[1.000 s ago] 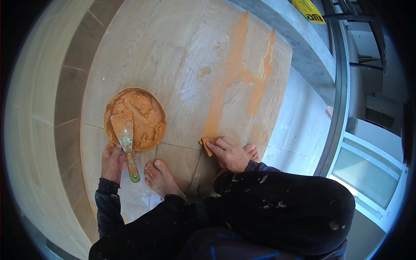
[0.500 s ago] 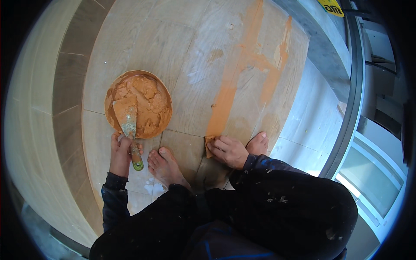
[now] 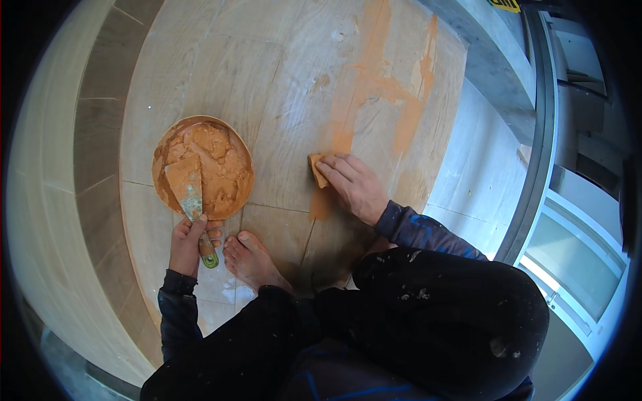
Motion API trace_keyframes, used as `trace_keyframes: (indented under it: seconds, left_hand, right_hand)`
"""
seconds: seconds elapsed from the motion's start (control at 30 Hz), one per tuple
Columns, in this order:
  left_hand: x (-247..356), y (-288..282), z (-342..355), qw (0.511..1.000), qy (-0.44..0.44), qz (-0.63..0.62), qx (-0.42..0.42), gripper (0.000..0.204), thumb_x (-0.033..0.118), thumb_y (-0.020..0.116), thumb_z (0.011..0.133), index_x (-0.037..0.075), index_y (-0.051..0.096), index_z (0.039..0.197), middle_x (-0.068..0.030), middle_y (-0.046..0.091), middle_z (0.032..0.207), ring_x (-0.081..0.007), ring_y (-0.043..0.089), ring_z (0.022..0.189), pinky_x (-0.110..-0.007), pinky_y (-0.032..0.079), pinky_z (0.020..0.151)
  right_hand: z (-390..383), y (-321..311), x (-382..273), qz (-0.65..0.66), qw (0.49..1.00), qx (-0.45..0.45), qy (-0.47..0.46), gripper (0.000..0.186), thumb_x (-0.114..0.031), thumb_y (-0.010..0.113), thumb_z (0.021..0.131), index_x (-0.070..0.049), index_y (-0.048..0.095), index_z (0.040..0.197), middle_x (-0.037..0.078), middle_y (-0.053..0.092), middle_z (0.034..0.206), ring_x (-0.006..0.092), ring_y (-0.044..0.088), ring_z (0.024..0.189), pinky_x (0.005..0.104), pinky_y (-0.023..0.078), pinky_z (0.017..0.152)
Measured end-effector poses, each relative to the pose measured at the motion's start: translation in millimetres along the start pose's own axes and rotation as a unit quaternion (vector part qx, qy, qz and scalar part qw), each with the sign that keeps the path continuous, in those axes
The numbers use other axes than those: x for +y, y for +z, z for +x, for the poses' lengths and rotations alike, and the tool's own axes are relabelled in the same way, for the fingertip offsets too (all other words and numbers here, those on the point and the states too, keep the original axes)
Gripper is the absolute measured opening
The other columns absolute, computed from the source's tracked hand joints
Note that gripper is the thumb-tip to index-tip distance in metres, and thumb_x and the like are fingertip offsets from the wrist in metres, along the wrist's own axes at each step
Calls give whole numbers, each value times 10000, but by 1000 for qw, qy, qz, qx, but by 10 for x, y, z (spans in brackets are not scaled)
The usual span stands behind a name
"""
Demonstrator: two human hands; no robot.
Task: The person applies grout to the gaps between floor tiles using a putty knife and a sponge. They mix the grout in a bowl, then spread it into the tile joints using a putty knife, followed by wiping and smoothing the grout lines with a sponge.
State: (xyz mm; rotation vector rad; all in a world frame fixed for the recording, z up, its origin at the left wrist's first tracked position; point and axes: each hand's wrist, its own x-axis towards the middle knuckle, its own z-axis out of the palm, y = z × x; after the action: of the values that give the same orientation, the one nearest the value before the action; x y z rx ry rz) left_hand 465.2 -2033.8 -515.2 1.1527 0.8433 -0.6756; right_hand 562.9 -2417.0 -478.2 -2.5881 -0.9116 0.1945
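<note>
My left hand (image 3: pixel 187 244) is wrapped around the handle of a putty knife (image 3: pixel 190 194) with a green end. Its wide blade, smeared orange, lies over the orange grout (image 3: pixel 221 154) in a round bowl (image 3: pixel 250 194). My right hand (image 3: pixel 362 192) pinches a small flat spreader (image 3: pixel 316 170) coated in orange. The spreader's edge is at the tiled floor, beside the lower end of an orange grout band (image 3: pixel 342 137). A separate orange patch (image 3: pixel 322 206) lies just below it. My fingers hide part of the spreader.
Another orange strip (image 3: pixel 406 127) runs along the floor to the right, joined by a smear at the far side. My bare left foot (image 3: pixel 253 257) is between bowl and right hand. A tiled step (image 3: pixel 100 127) borders the left; a metal-framed door track (image 3: pixel 535 160) curves along the right.
My right hand has moved away from my body with the spreader. The orange band there is now broken by a wiped stretch. My left hand keeps the putty knife at the bowl.
</note>
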Motion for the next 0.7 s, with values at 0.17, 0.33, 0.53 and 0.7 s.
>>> trace_keyframes:
  seconds: [0.17, 0.33, 0.53, 0.7]
  left_hand:
    - [1, 5, 26, 1000, 7, -13, 11, 276, 263, 637, 1039, 16, 599, 1155, -143, 750, 1003, -178, 720, 803, -328, 600, 676]
    - [70, -90, 48, 999, -10, 2, -38, 306, 214, 602, 1026, -23, 603, 1220, -171, 752, 1071, -205, 743, 860, -341, 626, 739]
    - [84, -26, 3, 999, -24, -10, -41, 313, 176, 612, 1008, -22, 596, 1249, -162, 748, 1072, -202, 738, 878, -349, 630, 767]
    - [-24, -156, -22, 997, -31, -26, -60, 260, 171, 660, 1014, 10, 599, 1209, -131, 738, 1035, -181, 709, 835, -333, 616, 731]
  right_hand:
    - [-467, 74, -321, 93, 990, -76, -78, 474, -91, 599, 850, 31, 615, 1308, 118, 627, 1314, 279, 603, 1155, 379, 510, 1015]
    - [-532, -22, -275, 195, 967, -153, -65, 499, -39, 663, 808, -5, 629, 1304, 126, 652, 1210, 313, 607, 1116, 394, 526, 961]
    - [673, -502, 1098, 13, 981, 187, 57, 362, 53, 671, 814, -1, 684, 1171, 151, 672, 1077, 371, 606, 1033, 426, 509, 938]
    - [617, -155, 1009, 15, 990, 120, 67, 439, 17, 672, 779, 7, 653, 1217, 145, 656, 1151, 353, 596, 1099, 413, 500, 984]
